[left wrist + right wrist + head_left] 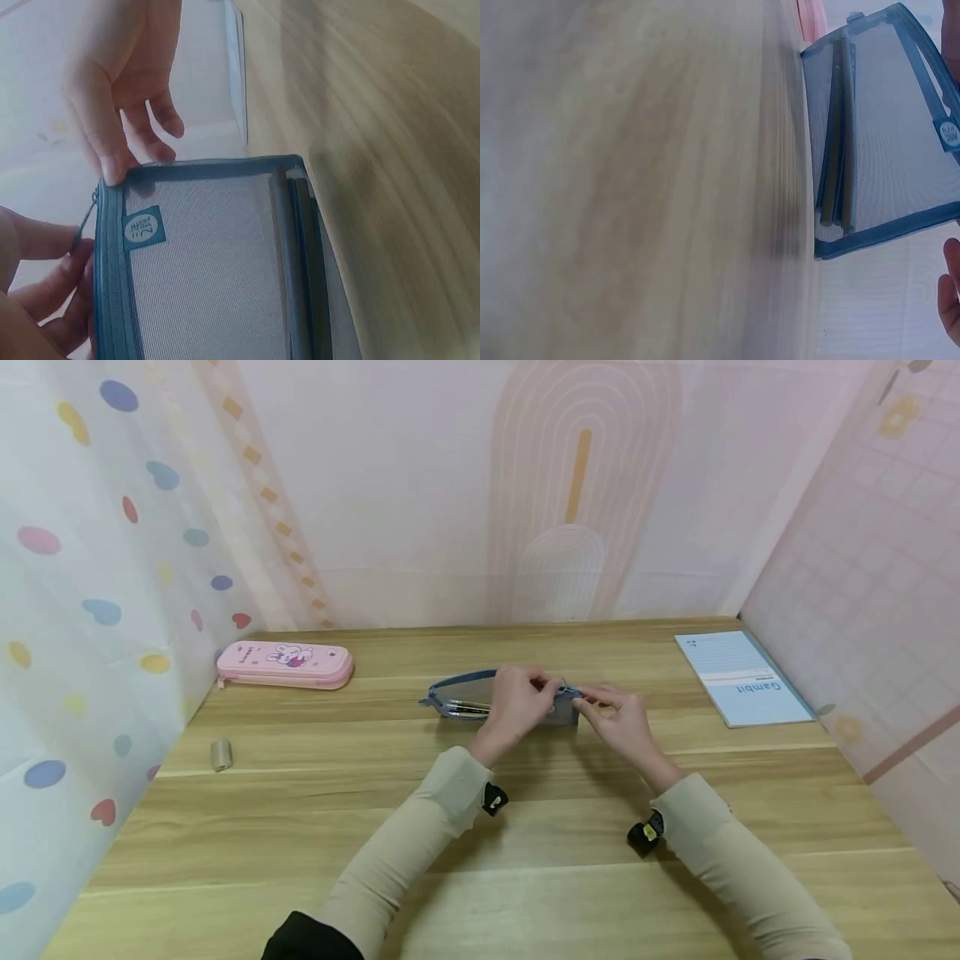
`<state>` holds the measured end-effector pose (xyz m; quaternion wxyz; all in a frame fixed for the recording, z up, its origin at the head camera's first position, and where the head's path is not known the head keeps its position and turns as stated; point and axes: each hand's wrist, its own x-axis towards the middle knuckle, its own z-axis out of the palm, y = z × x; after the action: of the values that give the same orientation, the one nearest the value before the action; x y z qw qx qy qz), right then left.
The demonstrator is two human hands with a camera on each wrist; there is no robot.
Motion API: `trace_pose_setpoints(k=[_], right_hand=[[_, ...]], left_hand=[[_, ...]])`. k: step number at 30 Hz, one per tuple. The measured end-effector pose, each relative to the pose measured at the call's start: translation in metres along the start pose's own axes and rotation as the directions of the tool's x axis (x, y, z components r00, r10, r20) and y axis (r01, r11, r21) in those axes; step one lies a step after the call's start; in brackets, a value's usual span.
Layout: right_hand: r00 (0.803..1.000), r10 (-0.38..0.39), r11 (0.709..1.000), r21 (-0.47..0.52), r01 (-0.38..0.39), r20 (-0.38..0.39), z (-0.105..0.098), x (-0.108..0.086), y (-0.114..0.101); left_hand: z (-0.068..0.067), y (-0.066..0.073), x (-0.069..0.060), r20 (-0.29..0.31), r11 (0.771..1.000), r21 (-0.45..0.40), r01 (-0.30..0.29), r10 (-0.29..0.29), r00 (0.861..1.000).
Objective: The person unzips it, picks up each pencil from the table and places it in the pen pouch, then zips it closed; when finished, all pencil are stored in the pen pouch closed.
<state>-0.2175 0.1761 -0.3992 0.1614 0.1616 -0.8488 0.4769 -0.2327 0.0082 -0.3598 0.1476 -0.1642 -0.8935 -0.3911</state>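
A mesh zip pouch (564, 715) with blue trim stands on the table, its top parted on the left side. Slim pens or pencils (467, 708) lie along its bottom, also showing through the mesh (900, 127) in the right wrist view. At the zipper, my left hand (521, 702) pinches the cord pull (85, 216) between thumb and finger, near the pouch's right end. My right hand (618, 718) pinches the top right corner of the pouch. A small blue label (143, 228) sits below the zipper. In the right wrist view both hands are mostly cut off.
At the back left lies a pink pencil case (285, 665) with a rabbit print. A small grey-beige cylinder (221, 755) stands near the left edge. To the right is a light blue notebook (746, 678). Patterned curtains (390, 510) enclose the table (525, 893) at the back and sides.
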Motion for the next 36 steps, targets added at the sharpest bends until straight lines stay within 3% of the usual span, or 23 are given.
trace_pose_setpoints(k=[10,15,22,29,36], right_hand=[[0.997,0.044,0.998,-0.043,-0.047,-0.059,-0.004,-0.001,0.005],[0.996,0.032,0.999,-0.038,-0.035,-0.080,-0.007,-0.002,0.006],[0.997,0.034,0.999,-0.021,-0.036,-0.074,-0.007,-0.002,0.010],[0.997,0.014,1.000,-0.016,-0.015,-0.080,-0.005,-0.001,0.010],[0.996,0.035,0.999,-0.004,-0.035,-0.087,-0.010,0.000,0.013]], left_hand=[[-0.017,-0.022,-0.006,-0.139,0.994,0.084,0.063,-0.051,0.989],[-0.021,-0.033,-0.010,-0.223,0.992,0.088,0.093,-0.072,0.972],[-0.027,-0.043,-0.014,-0.320,0.990,0.030,0.135,-0.119,0.940],[-0.033,-0.054,-0.017,-0.378,0.990,0.055,0.130,-0.100,0.920],[-0.048,-0.068,-0.017,-0.391,0.985,-0.046,0.169,-0.173,0.904]])
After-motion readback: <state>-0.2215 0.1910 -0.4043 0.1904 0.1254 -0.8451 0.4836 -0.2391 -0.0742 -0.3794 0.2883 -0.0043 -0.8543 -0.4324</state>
